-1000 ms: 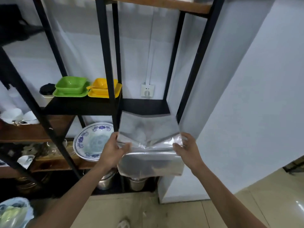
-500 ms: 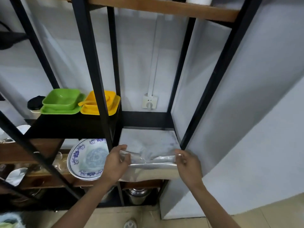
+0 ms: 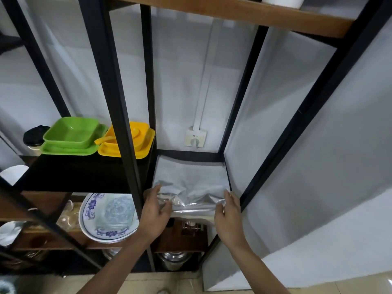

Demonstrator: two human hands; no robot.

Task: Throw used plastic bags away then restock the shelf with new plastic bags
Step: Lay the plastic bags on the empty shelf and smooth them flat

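A stack of clear plastic bags lies flat on the black shelf in the narrow right bay of the rack, its near edge hanging a little over the front. My left hand grips the stack's near left corner, fingers pinching the crumpled film. At the near right corner my right hand holds the edge between thumb and fingers. The far half of the stack rests on the shelf, close to its back rail.
A black upright post stands just left of my left hand. Green trays and yellow trays sit on the left shelf. A blue-patterned plate leans below. A wall socket is behind the shelf. Metal pots stand underneath.
The bags were held up in front of the shelf; both hands have pushed them forward and laid them flat on the black shelf. The view has moved closer and tilted up.
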